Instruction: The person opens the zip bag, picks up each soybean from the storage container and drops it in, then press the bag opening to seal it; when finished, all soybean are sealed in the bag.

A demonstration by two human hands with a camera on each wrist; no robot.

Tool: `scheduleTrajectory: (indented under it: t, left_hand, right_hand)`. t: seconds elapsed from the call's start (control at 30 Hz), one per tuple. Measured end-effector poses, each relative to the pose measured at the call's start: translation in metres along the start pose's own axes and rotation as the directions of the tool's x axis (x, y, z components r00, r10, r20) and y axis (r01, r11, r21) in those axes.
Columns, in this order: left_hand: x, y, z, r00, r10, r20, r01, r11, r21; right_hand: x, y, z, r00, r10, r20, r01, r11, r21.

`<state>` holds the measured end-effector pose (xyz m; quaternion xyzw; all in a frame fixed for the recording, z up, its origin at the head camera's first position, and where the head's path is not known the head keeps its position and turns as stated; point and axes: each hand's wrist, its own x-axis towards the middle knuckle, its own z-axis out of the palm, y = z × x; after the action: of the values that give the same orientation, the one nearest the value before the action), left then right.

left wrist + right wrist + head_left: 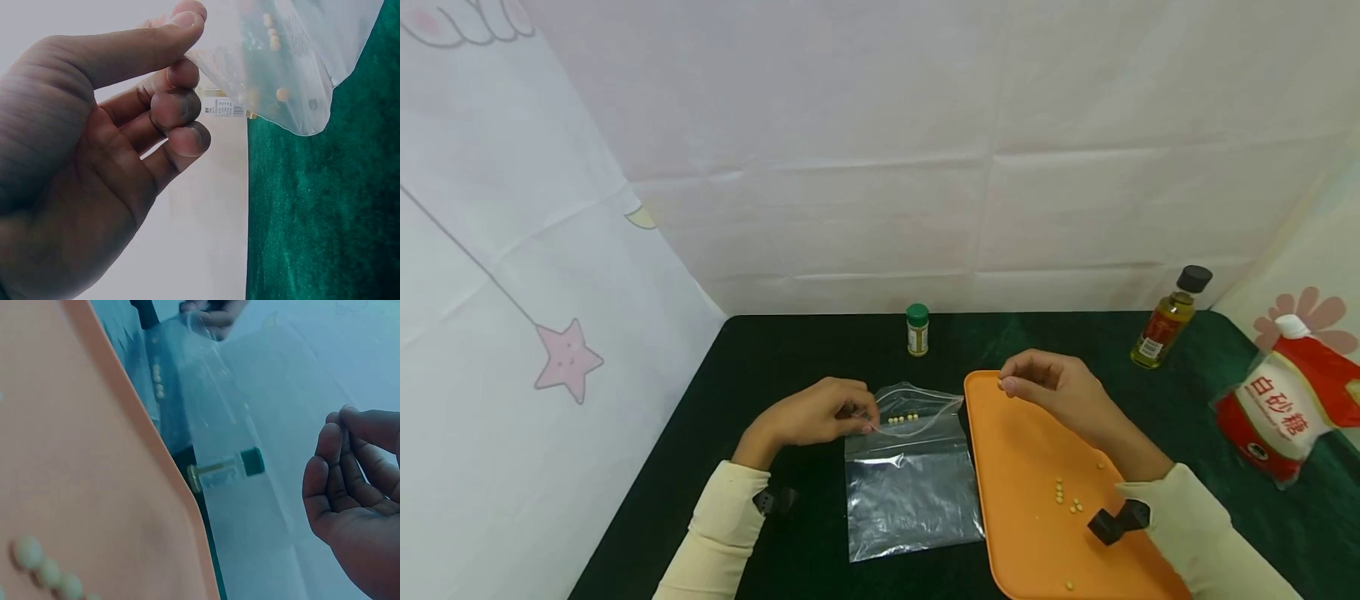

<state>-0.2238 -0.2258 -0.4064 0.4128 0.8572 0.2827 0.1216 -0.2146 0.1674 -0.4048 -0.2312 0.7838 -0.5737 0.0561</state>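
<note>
"Where's the bag, and how would it handle?"

"The bag (913,508) lies on the surface (805,350), just beside the tray (1022,450), its mouth parted. I'd expect it to be light, limp and slick, so the rim is the place to hold. The left hand (820,412) does that, thumb and finger pinching the edge."

"And the beans?"

"A short row of beans (902,419) shows near the mouth; others sit loose on the tray. They look hard and round (likely to skitter if squeezed off-centre), so a fingertip pinch across the middle should suit."

"Is the right hand (1060,392) carrying one?"

"It seems so: from the head, a pale speck, probably a bean (1000,385), shows at its closed fingertips, above the tray. The right wrist view shows those tips meeting, but I can't make the speck out there."

"Anything only the left wrist camera gives?"

"The left hand's other fingers, bent clear of the film, and one bean lying apart from the row."
</note>
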Motion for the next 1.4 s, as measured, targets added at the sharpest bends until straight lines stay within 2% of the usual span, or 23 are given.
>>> scheduleTrajectory:
  t: [0.27,0.53,0.87,1.07,1.17,1.3,1.4]
  left_hand:
    - [-0.001,0.001,0.0,1.0,0.001,0.001,-0.001,1.0,-0.005]
    - [-0.002,0.002,-0.002,1.0,-0.011,0.007,0.011,1.0,-0.003]
    - [-0.001,0.004,-0.003,1.0,-0.018,0.005,0.018,1.0,-0.008]
    - [0.0,0.006,-0.002,1.0,-0.012,0.005,0.012,1.0,0.0]
    - [0.0,0.007,-0.003,1.0,-0.011,0.007,0.011,1.0,-0.005]
    - [-0.001,0.008,-0.003,1.0,-0.002,0.009,0.002,1.0,-0.004]
    - [-0.001,0.008,-0.002,1.0,0.002,0.009,-0.002,1.0,0.001]
  right_hand:
    - [0.015,0.002,0.023,0.995,-0.065,0.076,0.063,0.998,0.026]
    - [0.03,-0.004,0.043,0.993,-0.098,0.071,0.108,0.983,-0.151]
    - [0.042,-0.01,0.067,0.985,-0.153,0.08,0.171,0.924,-0.342]
    - [0.034,-0.016,0.062,0.984,-0.163,0.066,0.175,0.908,-0.379]
    - [0.028,-0.021,0.054,0.981,-0.182,0.069,0.194,0.888,-0.416]
    - [0.019,-0.026,0.04,0.976,-0.19,0.105,0.217,0.833,-0.508]
    - [0.011,-0.028,0.028,0.976,-0.145,0.165,0.214,0.788,-0.577]
